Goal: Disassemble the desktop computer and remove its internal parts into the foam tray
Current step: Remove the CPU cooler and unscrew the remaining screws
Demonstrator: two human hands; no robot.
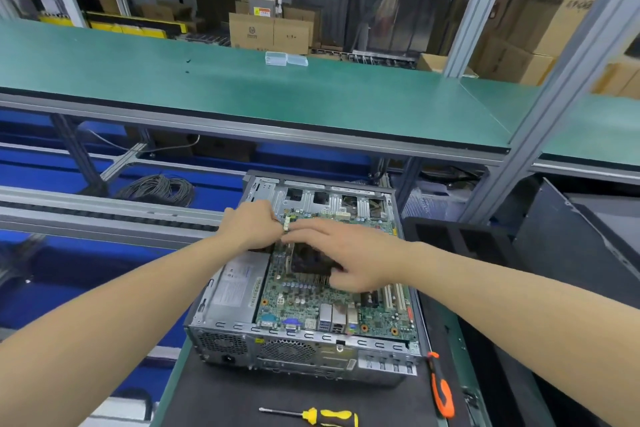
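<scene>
Desktop computer (304, 340) sits lid off on dark surface (214, 399), with motherboard (304, 298) and power supply (239, 284) inside. Left hand (249, 224) over computer's far-left area, fingers curled, pinching small pale part (286, 226). Right hand (353, 253) over computer's middle, fingers straight, tips touching same part. Foam tray (450, 236) just right of computer. Yellow screwdriver (311, 415) in front of computer, orange screwdriver (441, 388) front-right.
</scene>
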